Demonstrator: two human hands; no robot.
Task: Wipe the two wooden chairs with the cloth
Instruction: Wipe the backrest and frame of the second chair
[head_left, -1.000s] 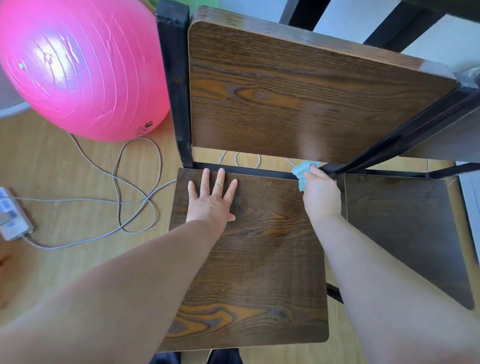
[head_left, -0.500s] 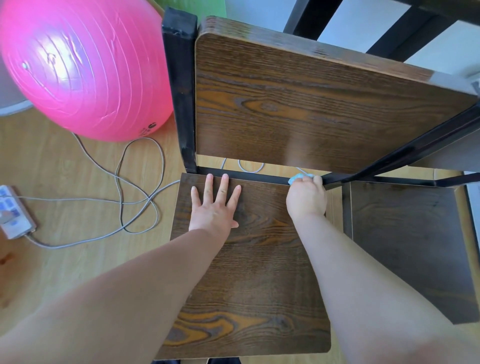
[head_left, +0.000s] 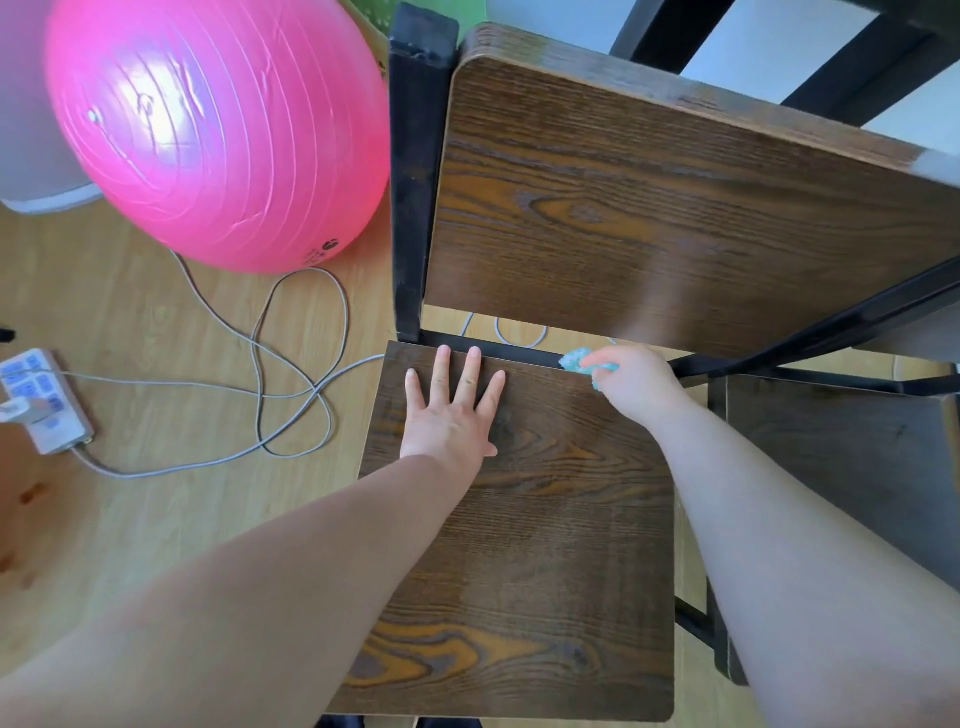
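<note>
A dark wooden chair (head_left: 545, 545) with a black metal frame fills the middle, its backrest (head_left: 675, 208) standing behind the seat. My left hand (head_left: 452, 410) lies flat on the seat's rear left, fingers spread. My right hand (head_left: 634, 384) is closed on a light blue cloth (head_left: 576, 359), pressing it at the seat's back edge by the black rear bar. A second wooden chair's seat (head_left: 852, 457) sits to the right, partly behind my right forearm.
A big pink exercise ball (head_left: 218, 130) rests on the wood floor at the upper left, close to the chair's back post. A looped grey cable (head_left: 291, 384) runs from a white power strip (head_left: 44, 400) toward the chair.
My right hand has slid the cloth leftward along the seat's back edge, from near the right rear corner toward the middle. My left hand has stayed flat on the seat.
</note>
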